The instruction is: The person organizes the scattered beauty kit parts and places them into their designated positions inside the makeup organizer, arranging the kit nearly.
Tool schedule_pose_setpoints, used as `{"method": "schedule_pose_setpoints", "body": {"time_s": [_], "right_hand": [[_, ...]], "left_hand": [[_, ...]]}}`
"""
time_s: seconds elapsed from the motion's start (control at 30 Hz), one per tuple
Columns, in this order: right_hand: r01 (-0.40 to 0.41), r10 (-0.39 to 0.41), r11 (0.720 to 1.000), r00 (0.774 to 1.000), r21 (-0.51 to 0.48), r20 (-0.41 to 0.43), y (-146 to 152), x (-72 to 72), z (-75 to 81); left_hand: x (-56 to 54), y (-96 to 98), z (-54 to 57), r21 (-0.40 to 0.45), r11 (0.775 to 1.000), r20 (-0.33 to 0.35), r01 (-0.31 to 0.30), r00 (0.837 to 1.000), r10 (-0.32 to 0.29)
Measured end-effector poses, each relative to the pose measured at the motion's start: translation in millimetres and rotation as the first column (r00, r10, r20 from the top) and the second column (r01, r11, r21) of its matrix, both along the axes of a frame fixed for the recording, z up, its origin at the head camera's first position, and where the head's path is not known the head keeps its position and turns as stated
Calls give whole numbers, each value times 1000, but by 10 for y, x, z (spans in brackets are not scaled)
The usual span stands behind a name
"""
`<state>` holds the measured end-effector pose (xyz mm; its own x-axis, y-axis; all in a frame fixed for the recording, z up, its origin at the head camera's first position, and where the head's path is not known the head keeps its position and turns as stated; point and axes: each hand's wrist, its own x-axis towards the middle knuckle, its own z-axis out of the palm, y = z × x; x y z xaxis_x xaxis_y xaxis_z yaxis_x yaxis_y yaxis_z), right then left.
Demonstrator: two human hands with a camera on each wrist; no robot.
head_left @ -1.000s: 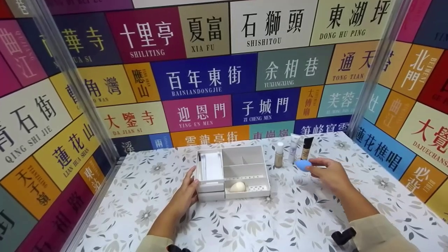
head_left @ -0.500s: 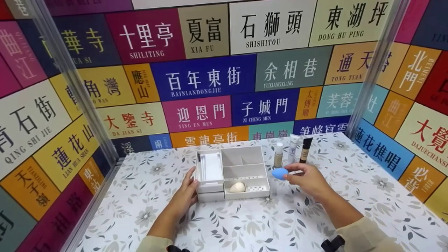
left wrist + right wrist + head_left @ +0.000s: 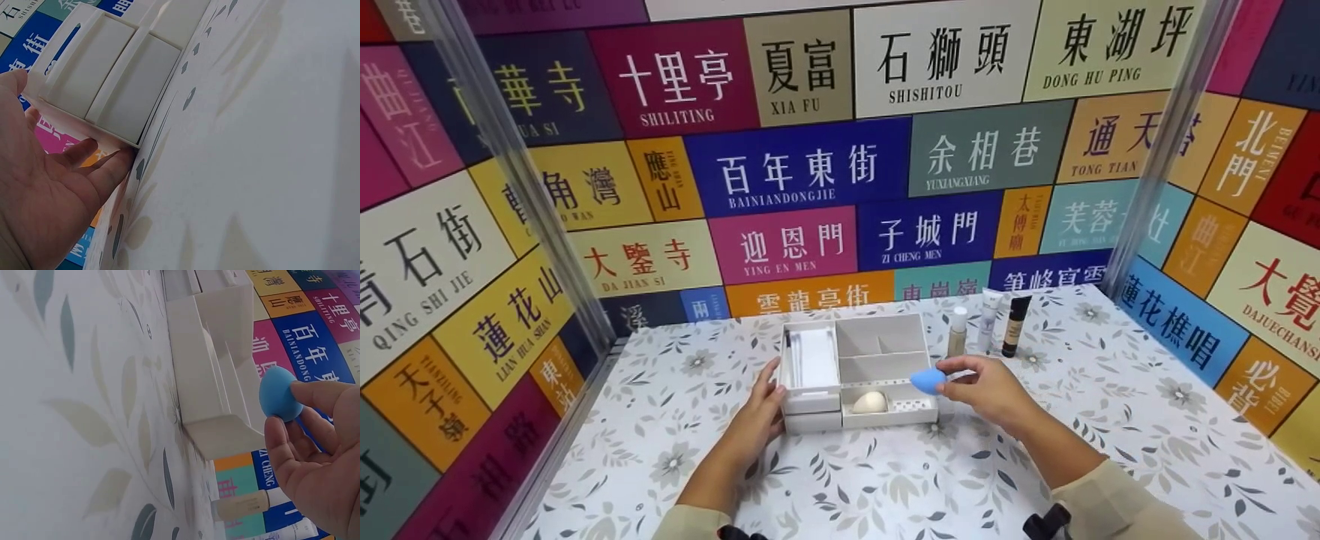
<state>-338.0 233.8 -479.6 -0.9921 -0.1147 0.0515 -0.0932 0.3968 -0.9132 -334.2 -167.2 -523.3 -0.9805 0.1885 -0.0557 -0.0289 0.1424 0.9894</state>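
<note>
Thumb and fingers of my right hand (image 3: 994, 394) pinch a blue egg-shaped makeup sponge (image 3: 928, 381). In the head view it overlaps the right side of a white desktop organizer (image 3: 885, 325); the right wrist view shows the blue sponge (image 3: 279, 395) held up near the organizer's wall (image 3: 197, 365). A cream makeup sponge (image 3: 871, 403) lies in the front compartment, beside a panel with holes (image 3: 911, 405). My left hand (image 3: 761, 412) rests against the organizer's left side, and in the left wrist view its fingers (image 3: 112, 169) lie by the lower edge, near two drawer fronts (image 3: 135, 84).
Behind my right hand stand a foundation bottle with a white cap (image 3: 957, 334), a white tube (image 3: 987, 322) and a black-capped tube (image 3: 1015, 326). White sheets (image 3: 814, 356) lie in the organizer's left section. A sign-covered wall (image 3: 795, 172) rises behind the floral tabletop (image 3: 675, 390).
My right hand has carried the blue sponge leftward from in front of the tubes to the organizer's right side. My left hand has stayed at the organizer.
</note>
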Motion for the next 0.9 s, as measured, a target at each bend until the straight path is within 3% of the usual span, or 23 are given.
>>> {"method": "schedule_pose_setpoints", "body": {"time_s": [0.43,0.9], "right_hand": [[-51,51,999,998,9,21,-226,-61,20],[-94,91,994,995,61,46,-251,-72,-94]], "left_hand": [[2,13,19,2,1000,11,5,1000,-5],[-8,5,9,-3,1000,16,1,1000,-1]]}}
